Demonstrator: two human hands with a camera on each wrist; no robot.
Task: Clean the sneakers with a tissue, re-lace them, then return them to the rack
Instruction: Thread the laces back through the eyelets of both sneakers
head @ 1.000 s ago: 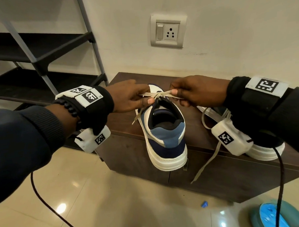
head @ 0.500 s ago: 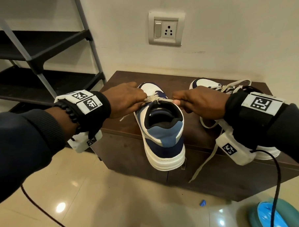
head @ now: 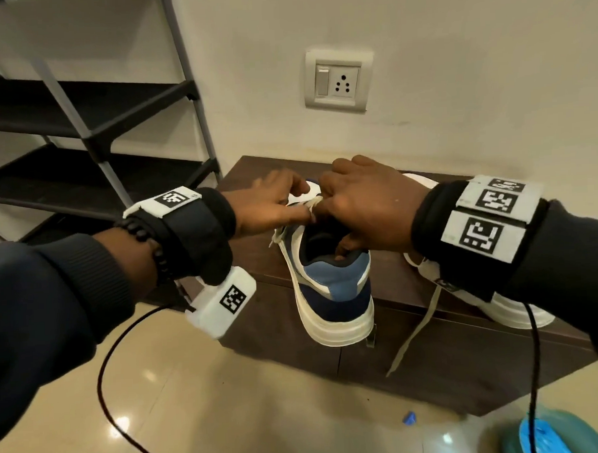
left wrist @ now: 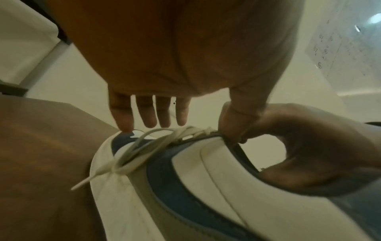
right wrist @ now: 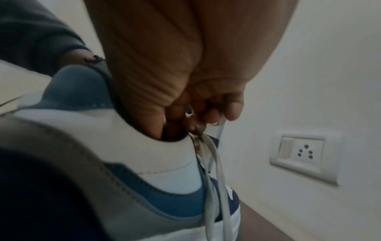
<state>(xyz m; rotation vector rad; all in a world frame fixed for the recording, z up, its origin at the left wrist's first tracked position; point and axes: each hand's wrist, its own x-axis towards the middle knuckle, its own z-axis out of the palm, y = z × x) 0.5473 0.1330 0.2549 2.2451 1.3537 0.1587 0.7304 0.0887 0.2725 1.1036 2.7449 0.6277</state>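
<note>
A white, blue and navy sneaker (head: 338,293) (left wrist: 206,179) (right wrist: 103,146) stands heel toward me on a low brown cabinet (head: 451,373). Both hands meet at its cream lace (head: 315,203) (left wrist: 144,146) (right wrist: 214,179), which is tied in a bow. My left hand (head: 296,202) (left wrist: 189,125) has straight fingers (left wrist: 148,114) over the toe, its thumb touching the knot. My right hand (head: 327,204) (right wrist: 195,122) pinches the lace at the knot, thumb inside the shoe opening. The second sneaker (head: 520,314) stands to the right, mostly hidden by my right wrist, a lace end (head: 412,334) hanging over the cabinet front.
A black shoe rack (head: 80,109) with grey posts stands at the left against the wall. A wall socket (head: 337,79) is above the cabinet. On the tiled floor lie a teal and blue object (head: 546,434), a small blue scrap (head: 409,418) and a black cable (head: 106,389).
Both hands stopped pulling the loops apart and came together at the knot. The left hand let go of its loop and straightened its fingers. The right thumb went into the shoe opening.
</note>
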